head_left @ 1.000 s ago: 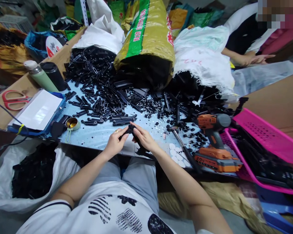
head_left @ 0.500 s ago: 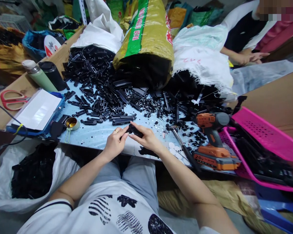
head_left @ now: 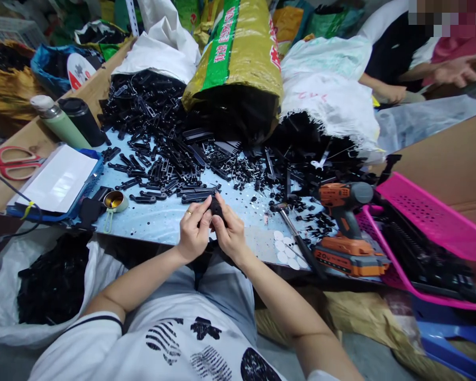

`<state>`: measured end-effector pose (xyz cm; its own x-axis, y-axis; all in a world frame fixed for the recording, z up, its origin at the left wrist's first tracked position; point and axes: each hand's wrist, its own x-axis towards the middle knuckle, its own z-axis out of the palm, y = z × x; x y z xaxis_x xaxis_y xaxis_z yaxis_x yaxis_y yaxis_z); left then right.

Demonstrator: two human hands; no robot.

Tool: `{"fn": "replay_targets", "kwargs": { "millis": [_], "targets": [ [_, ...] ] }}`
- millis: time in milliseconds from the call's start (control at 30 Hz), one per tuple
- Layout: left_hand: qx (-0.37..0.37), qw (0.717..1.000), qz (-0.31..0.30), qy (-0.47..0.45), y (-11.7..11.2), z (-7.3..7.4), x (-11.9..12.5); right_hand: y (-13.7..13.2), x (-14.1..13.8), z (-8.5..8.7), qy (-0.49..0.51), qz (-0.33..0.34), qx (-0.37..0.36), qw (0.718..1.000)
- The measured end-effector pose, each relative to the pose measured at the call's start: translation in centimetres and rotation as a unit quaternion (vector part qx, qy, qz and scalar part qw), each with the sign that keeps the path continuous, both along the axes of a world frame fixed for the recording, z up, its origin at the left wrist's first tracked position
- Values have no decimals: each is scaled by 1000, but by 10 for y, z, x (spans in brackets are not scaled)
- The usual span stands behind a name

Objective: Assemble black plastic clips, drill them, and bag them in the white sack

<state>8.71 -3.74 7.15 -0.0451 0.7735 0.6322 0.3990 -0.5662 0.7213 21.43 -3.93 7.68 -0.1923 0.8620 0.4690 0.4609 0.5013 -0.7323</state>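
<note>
Metal cup [head_left: 114,203]: near the front left corner of the table [head_left: 154,222]. Left hand [head_left: 194,233]: fingers and thumb closed on a small black part [head_left: 216,207]. Part location: above the table, near the middle of its front edge. Right hand [head_left: 233,233]: gripping the same part. Hammer [head_left: 299,239], drill [head_left: 347,225], pink basket [head_left: 428,211]: placed in that order toward the front right corner.

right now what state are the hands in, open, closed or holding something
Left hand: closed, holding a black part.
Right hand: closed, holding the same black part.
</note>
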Motion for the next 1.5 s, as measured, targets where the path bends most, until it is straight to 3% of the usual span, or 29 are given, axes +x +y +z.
{"fn": "replay_targets", "kwargs": {
  "millis": [100,200,300,400,467,500,567,633,667,767,867,933,1000,1100,1233,1333,1400,1500],
  "targets": [
    [-3,1000,12,-12,1,0,0,-1,-1,-4,-5,-13,-3,1000],
    [-47,999,-14,-11,6,-13,1,8,4,-9,-19,12,-45,999],
    [-177,982,-6,-62,9,-46,6,29,9,-18,-88,94,-126,984],
    [-301,948,14,-105,3,-84,5,55,18,-30,-221,189,-198,936],
    [-328,943,24,-41,-3,-96,-3,71,34,-37,-308,157,-210,915],
    [-320,947,33,18,-5,-96,-7,79,45,-41,-343,97,-210,911],
    [-267,951,61,145,0,-84,-13,91,73,-48,-390,-89,-215,891],
    [-186,953,79,227,20,-65,-6,99,102,-57,-412,-254,-235,843],
    [-150,954,66,251,36,-56,4,102,114,-61,-420,-296,-249,821],
    [-129,930,-57,340,97,-42,52,101,135,-74,-438,-292,-276,804],
    [-189,879,-130,418,149,-48,105,93,141,-82,-454,-258,-260,812],
    [-214,865,-141,432,166,-55,127,87,143,-84,-459,-249,-240,818],
    [-222,862,-141,434,168,-60,132,82,146,-85,-460,-239,-222,826],
    [-213,873,-136,417,151,-59,100,75,151,-86,-452,-221,-216,837],
    [-149,938,-99,297,105,-50,9,63,150,-88,-404,-203,-200,869],
    [-137,949,-90,270,71,-50,-47,53,139,-85,-345,-193,-137,908],
    [-133,944,-99,285,57,-55,-64,48,128,-79,-300,-182,-89,932],
    [-114,938,-105,311,50,-65,-66,44,110,-67,-246,-151,-36,957]
  ]
}}
